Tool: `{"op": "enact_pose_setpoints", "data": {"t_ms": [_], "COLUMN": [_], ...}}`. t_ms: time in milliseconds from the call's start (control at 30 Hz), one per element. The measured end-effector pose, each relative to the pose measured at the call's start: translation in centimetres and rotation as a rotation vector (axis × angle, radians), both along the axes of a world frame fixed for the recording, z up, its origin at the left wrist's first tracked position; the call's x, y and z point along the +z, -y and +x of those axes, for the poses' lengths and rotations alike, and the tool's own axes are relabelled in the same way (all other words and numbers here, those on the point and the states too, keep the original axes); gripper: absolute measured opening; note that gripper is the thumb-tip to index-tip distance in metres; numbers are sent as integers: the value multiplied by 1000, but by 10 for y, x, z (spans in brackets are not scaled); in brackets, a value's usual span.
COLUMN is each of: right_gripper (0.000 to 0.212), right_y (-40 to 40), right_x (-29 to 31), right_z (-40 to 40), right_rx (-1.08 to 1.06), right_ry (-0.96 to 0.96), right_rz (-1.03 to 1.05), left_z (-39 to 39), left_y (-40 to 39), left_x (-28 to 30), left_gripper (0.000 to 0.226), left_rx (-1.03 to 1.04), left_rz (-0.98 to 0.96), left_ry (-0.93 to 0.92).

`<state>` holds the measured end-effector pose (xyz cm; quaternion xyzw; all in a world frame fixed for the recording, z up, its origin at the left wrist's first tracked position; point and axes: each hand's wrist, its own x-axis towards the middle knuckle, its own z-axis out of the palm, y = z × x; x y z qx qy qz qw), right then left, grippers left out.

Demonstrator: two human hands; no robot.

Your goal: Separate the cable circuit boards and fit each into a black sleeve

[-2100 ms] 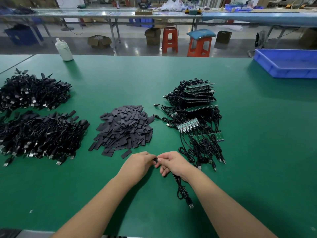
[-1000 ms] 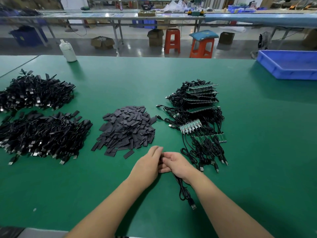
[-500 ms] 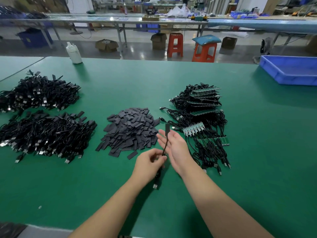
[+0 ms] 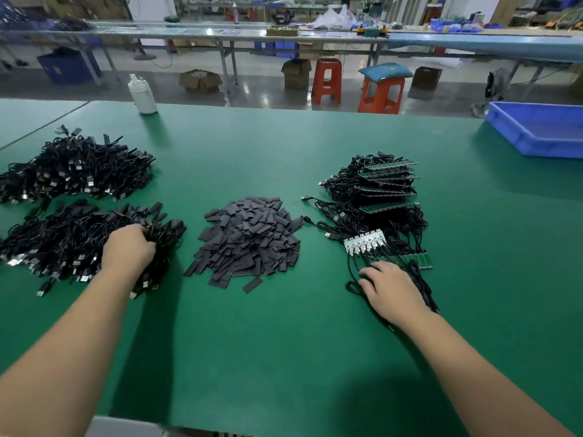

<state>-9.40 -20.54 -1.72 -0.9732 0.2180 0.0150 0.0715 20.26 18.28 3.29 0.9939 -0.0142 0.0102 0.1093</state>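
Two hands, joined at the table's centre half a second ago, now lie apart. The left hand (image 4: 129,247) has carried the sleeved cable to the near finished pile (image 4: 72,244), fingers curled into it. The right hand (image 4: 389,287), fingers spread, rests on the unsleeved cable boards (image 4: 378,244). Between them lies the sleeve heap (image 4: 249,238); a blue tray (image 4: 536,134) stands far right.

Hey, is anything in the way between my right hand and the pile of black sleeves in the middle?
Nothing visible is. The right hand rests on the loose cables to the right, and only bare green table lies between it and the sleeve pile.
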Motion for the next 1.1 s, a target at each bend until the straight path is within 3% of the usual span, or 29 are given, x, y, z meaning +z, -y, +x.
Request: {"op": "enact_pose_setpoints", "data": {"t_ms": [167, 267, 400, 533, 633, 700, 800, 900, 1000, 1100], "right_gripper": [29, 26, 54, 85, 90, 87, 80, 78, 64, 47], "right_y": [-2, -1, 6, 12, 16, 19, 22, 18, 13, 10], "right_x": [14, 16, 11, 6, 3, 3, 4, 7, 11, 15], "right_z": [2, 7, 18, 36, 46, 49, 50, 52, 54, 54], "right_rx": [-61, -144, -195, -342, -442, -473, -454, -431, -421, -337], "right_ry": [47, 82, 129, 60, 125, 164, 124, 88, 221, 337], "right_rz": [-2, -11, -75, 161, 258, 267, 263, 302, 299, 419], "left_z": [0, -12, -37, -93, -147, -177, -193, -192, -193, -193], "left_y": [7, 21, 59, 124, 173, 199, 223, 238, 245, 252], "left_x": [-3, -7, -12, -14, -30, -44, -51, -47, -42, -45], "left_gripper": [24, 24, 22, 21, 20, 31, 41, 40, 29, 42], "left_rx": [5, -49, -203, -410, -523, -547, -490, -431, -358, -277], "left_rz": [143, 128, -18, -402, -613, -614, -554, -559, -671, -751], "left_ry": [49, 127, 239, -16, -427, -590, -511, -567, -655, -664]}}
